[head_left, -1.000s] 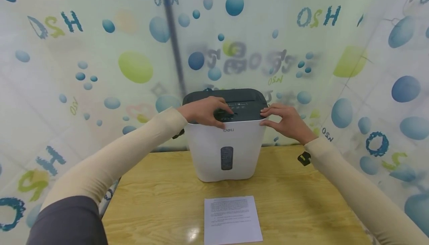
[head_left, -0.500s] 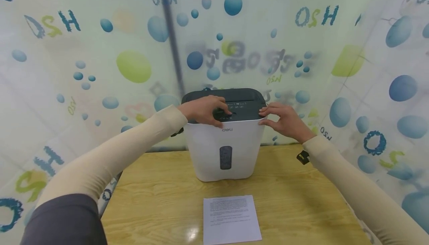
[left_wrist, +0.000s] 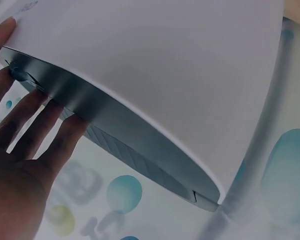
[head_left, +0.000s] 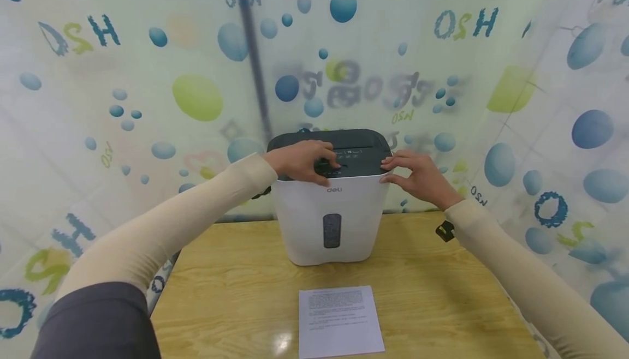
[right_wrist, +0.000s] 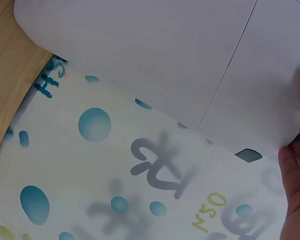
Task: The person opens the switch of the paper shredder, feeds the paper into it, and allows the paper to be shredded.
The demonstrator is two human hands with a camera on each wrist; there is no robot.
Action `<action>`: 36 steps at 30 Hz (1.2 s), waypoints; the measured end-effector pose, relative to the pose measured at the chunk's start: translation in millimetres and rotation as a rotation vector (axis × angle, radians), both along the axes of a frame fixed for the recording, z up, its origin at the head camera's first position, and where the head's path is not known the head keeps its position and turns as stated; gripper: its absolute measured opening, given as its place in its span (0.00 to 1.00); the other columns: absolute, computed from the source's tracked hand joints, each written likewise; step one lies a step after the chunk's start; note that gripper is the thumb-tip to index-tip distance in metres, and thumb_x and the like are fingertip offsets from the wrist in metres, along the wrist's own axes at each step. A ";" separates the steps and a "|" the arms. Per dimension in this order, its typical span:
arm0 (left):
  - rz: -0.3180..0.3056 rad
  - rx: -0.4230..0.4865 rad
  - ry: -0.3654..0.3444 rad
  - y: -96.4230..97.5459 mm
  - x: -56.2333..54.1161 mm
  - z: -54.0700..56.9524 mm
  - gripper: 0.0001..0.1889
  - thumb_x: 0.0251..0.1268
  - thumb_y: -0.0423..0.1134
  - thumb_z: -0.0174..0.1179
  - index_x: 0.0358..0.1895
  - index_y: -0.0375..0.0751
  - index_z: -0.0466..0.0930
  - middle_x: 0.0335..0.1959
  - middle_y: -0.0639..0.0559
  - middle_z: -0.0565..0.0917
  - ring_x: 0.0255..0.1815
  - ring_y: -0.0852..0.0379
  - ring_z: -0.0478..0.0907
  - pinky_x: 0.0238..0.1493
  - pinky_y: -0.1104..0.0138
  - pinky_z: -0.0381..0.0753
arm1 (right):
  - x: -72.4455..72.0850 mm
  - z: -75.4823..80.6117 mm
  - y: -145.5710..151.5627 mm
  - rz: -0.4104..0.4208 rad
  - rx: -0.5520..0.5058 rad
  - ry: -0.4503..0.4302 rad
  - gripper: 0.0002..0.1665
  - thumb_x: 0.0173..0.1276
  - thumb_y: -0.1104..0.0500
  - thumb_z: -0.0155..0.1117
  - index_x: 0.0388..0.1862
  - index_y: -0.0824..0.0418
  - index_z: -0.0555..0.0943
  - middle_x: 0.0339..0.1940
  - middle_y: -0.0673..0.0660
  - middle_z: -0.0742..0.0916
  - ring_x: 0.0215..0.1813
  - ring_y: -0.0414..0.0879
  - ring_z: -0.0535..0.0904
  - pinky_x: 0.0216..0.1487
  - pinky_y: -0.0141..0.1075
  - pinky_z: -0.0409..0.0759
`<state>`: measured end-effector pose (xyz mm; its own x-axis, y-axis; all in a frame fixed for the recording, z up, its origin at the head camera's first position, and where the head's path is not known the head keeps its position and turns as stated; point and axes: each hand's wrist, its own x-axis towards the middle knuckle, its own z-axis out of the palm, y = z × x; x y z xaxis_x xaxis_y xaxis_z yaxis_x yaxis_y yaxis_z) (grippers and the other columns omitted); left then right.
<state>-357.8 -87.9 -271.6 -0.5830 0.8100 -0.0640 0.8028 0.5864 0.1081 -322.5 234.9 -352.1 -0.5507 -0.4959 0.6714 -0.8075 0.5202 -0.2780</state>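
Note:
A paper shredder point(head_left: 354, 217) with a white body, "deli" lettering and a dark window stands upright on the wooden table. My left hand point(head_left: 302, 161) reaches over its dark top panel point(head_left: 366, 169). In the left wrist view, the left fingers point(left_wrist: 65, 135) lie spread with their tips on the panel, by a round dark control point(left_wrist: 19, 74), while the thumb rests on the white front. My right hand point(head_left: 415, 176) holds the shredder's top right corner, fingers on top and thumb below the rim; only part of this hand point(right_wrist: 296, 165) shows in the right wrist view.
A printed sheet of paper point(head_left: 339, 323) lies on the table point(head_left: 221, 288) in front of the shredder. Behind the table hangs a patterned curtain point(head_left: 196, 37), close to the shredder's back. More curtain hangs at both sides.

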 end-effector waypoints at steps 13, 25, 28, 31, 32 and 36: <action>0.003 0.042 0.010 -6.8 -1.2 -7.1 0.22 0.67 0.56 0.68 0.59 0.53 0.83 0.69 0.46 0.73 0.69 0.47 0.71 0.69 0.50 0.73 | 0.7 1.2 -0.8 0.009 -0.004 -0.005 0.13 0.57 0.66 0.79 0.42 0.59 0.90 0.45 0.56 0.89 0.55 0.55 0.86 0.59 0.48 0.82; 0.012 0.104 0.001 -10.0 1.7 -7.6 0.27 0.65 0.55 0.70 0.65 0.55 0.79 0.69 0.53 0.77 0.71 0.50 0.72 0.72 0.51 0.72 | 3.0 2.5 -1.4 0.009 0.005 0.016 0.14 0.56 0.67 0.80 0.42 0.59 0.90 0.44 0.57 0.89 0.54 0.56 0.86 0.59 0.50 0.81; 0.015 0.121 -0.003 -9.5 1.8 -7.2 0.30 0.64 0.55 0.71 0.69 0.57 0.76 0.71 0.55 0.75 0.72 0.51 0.72 0.71 0.51 0.73 | 4.7 4.0 -1.6 0.000 0.009 0.015 0.14 0.56 0.66 0.80 0.42 0.59 0.90 0.44 0.57 0.89 0.54 0.56 0.86 0.59 0.50 0.81; 0.014 0.133 -0.007 -9.4 1.5 -8.1 0.32 0.64 0.54 0.71 0.71 0.57 0.74 0.71 0.55 0.76 0.70 0.52 0.74 0.70 0.52 0.74 | 4.9 4.3 -1.9 -0.012 0.018 0.016 0.14 0.57 0.66 0.80 0.42 0.59 0.90 0.45 0.57 0.89 0.54 0.56 0.86 0.57 0.50 0.82; 0.019 0.133 -0.009 -9.5 1.4 -8.1 0.32 0.64 0.54 0.71 0.71 0.58 0.74 0.71 0.55 0.76 0.69 0.52 0.74 0.69 0.52 0.74 | 4.7 4.6 -2.0 -0.017 0.024 0.014 0.14 0.57 0.65 0.80 0.43 0.59 0.90 0.45 0.57 0.89 0.53 0.56 0.86 0.57 0.50 0.83; 0.039 0.123 -0.033 -8.3 1.0 -7.7 0.35 0.64 0.54 0.71 0.74 0.59 0.70 0.71 0.54 0.74 0.70 0.52 0.73 0.70 0.51 0.74 | 3.7 5.6 -0.6 -0.040 0.042 -0.007 0.14 0.58 0.64 0.80 0.43 0.59 0.90 0.46 0.56 0.89 0.53 0.55 0.86 0.54 0.50 0.84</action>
<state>-356.9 -96.2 -279.3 -0.6138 0.7894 0.0144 0.7742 0.5982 0.2071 -318.7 234.3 -346.5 -0.5753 -0.5012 0.6464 -0.7841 0.5630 -0.2613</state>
